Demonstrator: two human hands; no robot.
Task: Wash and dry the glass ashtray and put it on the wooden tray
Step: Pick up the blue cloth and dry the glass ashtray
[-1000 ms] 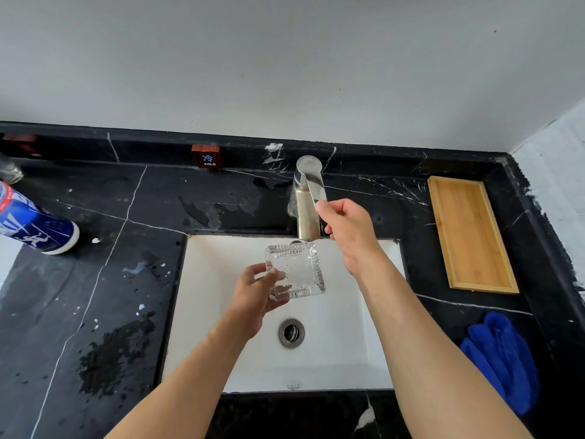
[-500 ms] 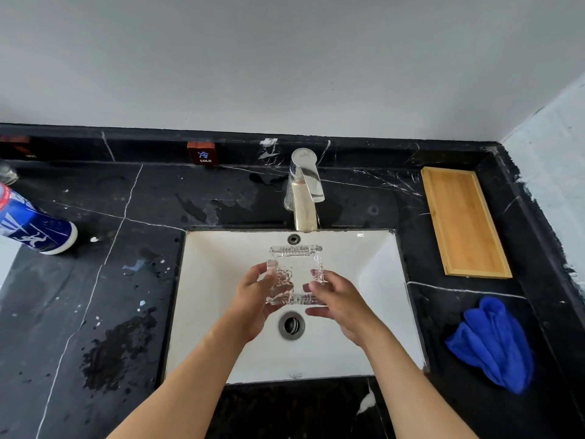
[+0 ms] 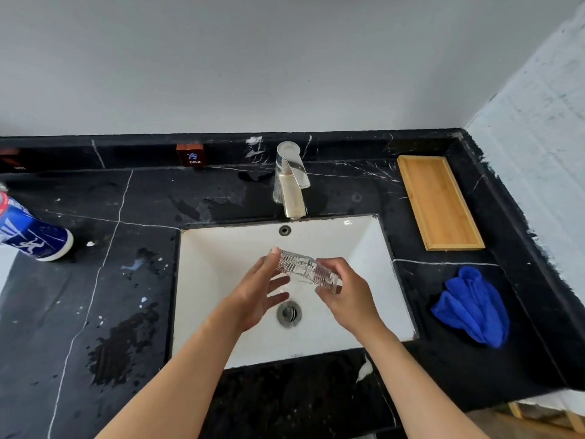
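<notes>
The square glass ashtray (image 3: 305, 270) is held tilted over the white sink (image 3: 221, 264), its ribbed edge facing me. My left hand (image 3: 258, 291) touches its left end with the thumb, the other fingers spread below. My right hand (image 3: 346, 291) grips its right end. The wooden tray (image 3: 438, 201) lies on the black counter at the right, with nothing on it. A crumpled blue cloth (image 3: 473, 307) lies in front of the tray. No water runs from the tap (image 3: 289, 182).
A blue and white can (image 3: 30, 232) lies on its side at the far left. Wet patches mark the black marble counter (image 3: 120, 343) left of the sink. The drain (image 3: 288, 313) sits under my hands. A white wall rises close on the right.
My right hand left the tap lever and came down to the ashtray. The ashtray was turned from upright and facing me to tilted edge-on, lower over the sink.
</notes>
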